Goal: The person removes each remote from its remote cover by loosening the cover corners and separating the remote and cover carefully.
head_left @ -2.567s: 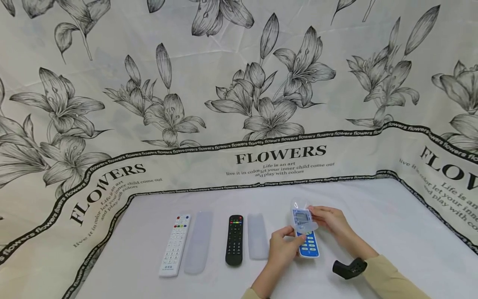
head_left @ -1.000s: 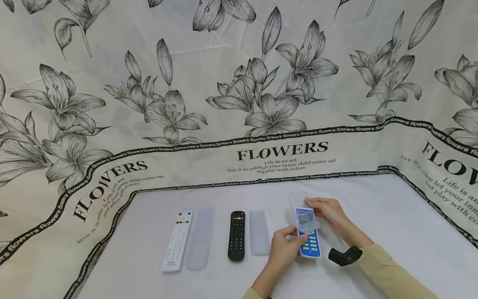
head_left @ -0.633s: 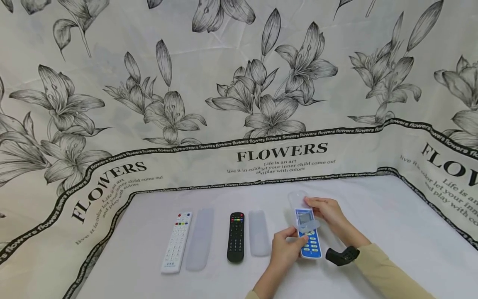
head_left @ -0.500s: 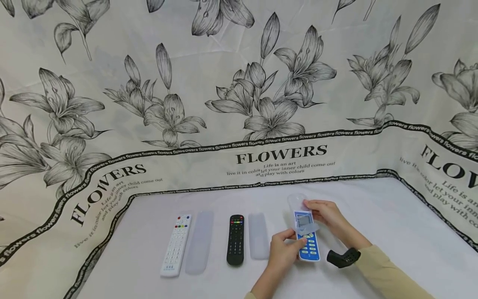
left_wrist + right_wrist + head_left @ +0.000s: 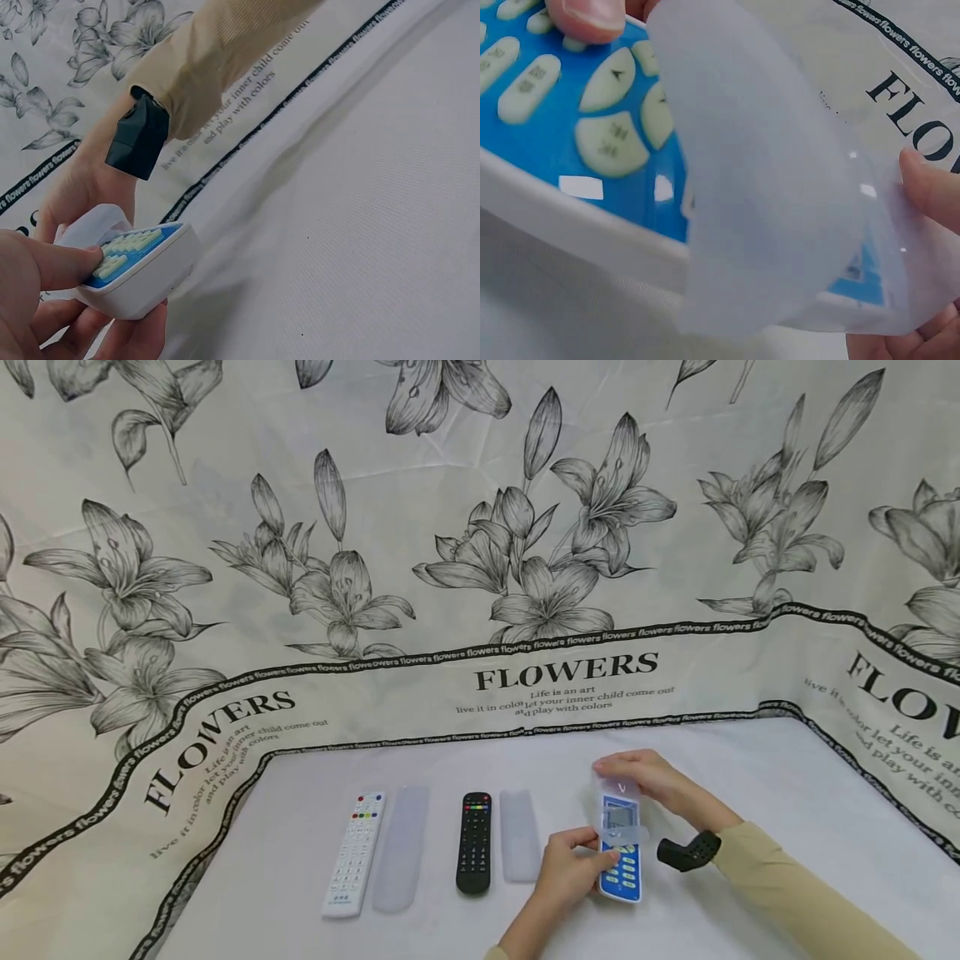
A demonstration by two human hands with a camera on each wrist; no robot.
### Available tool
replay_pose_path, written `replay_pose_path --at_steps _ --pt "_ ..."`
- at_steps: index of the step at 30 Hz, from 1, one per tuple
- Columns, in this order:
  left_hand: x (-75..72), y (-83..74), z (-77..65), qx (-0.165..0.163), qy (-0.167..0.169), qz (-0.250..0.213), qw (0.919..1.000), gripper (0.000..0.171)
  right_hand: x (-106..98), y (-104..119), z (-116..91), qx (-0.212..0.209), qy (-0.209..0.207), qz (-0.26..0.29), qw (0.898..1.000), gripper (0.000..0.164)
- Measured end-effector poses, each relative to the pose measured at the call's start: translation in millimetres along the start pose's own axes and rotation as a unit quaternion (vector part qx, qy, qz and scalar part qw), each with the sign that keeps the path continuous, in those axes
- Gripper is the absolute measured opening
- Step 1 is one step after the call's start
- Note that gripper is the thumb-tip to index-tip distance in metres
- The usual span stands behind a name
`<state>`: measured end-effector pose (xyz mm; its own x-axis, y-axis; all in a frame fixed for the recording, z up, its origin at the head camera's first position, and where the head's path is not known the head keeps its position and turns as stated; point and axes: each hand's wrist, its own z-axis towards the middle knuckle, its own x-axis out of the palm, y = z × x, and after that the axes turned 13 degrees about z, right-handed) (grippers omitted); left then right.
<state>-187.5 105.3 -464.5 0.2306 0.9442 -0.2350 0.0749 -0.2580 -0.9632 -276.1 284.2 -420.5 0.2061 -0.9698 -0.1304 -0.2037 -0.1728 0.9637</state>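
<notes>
A blue-and-white remote control [image 5: 621, 878] with pale buttons lies in my left hand [image 5: 572, 865]. The left thumb presses on its keys and the other fingers curl beneath, as the left wrist view shows. Over the remote's upper part sits a translucent protective sleeve [image 5: 619, 787], its near edge folded back as a loose flap [image 5: 757, 172] across the screen area. My right hand [image 5: 647, 777] grips the sleeve's far end between thumb and fingers. The remote's blue face shows through the clear material in the right wrist view.
To the left lie a black remote [image 5: 473, 843] and a long white remote [image 5: 354, 853]. Beside each is a flat translucent sleeve, a shorter one [image 5: 519, 835] and a longer one [image 5: 401, 849]. A flower-print cloth [image 5: 555, 685] stands behind the white table surface [image 5: 757, 793].
My right hand has shifted from the sleeve's right side round to its far end. The remote and left hand have come slightly nearer to me. The other remotes and sleeves stay put.
</notes>
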Motion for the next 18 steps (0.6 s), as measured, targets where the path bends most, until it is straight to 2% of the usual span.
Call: replay_pose_path --at_steps 2,8,13,18 --pt "-0.4 -0.3 0.3 -0.002 -0.001 0.001 1.0 0.028 0.3 0.0 0.6 -0.009 -0.026 -0.018 0.999 0.052" --pt "1.8 -0.1 0.0 -0.004 -0.004 -0.002 1.0 0.03 -2.3 -0.2 0.3 0.008 -0.081 -0.002 0.997 0.066" --pt "2.3 0.6 -0.4 0.002 -0.008 0.007 0.9999 0.03 -3.3 -0.5 -0.5 0.017 -0.078 0.02 0.997 0.064" --pt "0.4 -0.8 1.4 0.002 -0.016 0.001 0.9999 0.029 -2.0 -1.9 -1.4 0.01 -0.043 0.078 0.996 0.069"
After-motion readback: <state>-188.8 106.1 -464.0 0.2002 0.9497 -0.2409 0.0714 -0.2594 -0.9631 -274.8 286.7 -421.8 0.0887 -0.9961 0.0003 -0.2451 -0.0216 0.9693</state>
